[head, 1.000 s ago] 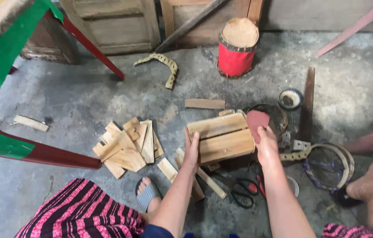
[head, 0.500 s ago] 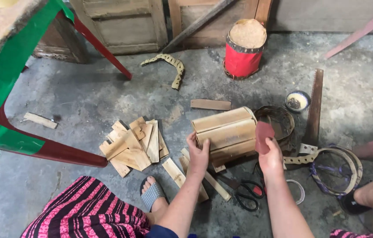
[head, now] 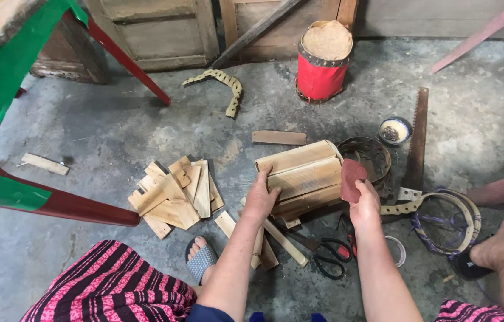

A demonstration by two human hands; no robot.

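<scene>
While the left hand (head: 262,197) steadies a bundle of bamboo slats (head: 302,179) lying on the concrete floor (head: 115,131), the right hand (head: 364,206) holds a dark red piece of sandpaper (head: 352,179) against the bundle's right end. The left fingers (head: 264,173) are spread and curled over the near left end of the bundle, pressing on it rather than wrapped round it. The right fingers are closed on the lower edge of the sandpaper, pinching it so that the sheet stands up beside the slats, touching or just short of the end faces; which of the two cannot be told.

Judging by how things lie, the work looks to be somewhere in the middle. To the left, a heap of short cut pieces (head: 174,191) sits apart from the bundle, and a few longer strips (head: 275,238) lie under and in front of it, near the black scissors (head: 329,256). Whether the heap is finished or waiting is not clear from its surface. The slats in the bundle look pale and even, yet no dust or rubbed patch shows, so how much of them has been smoothed cannot be read.

A saw (head: 417,137), a small bowl (head: 395,131) and a woven hoop (head: 442,220) lie to the right.
</scene>
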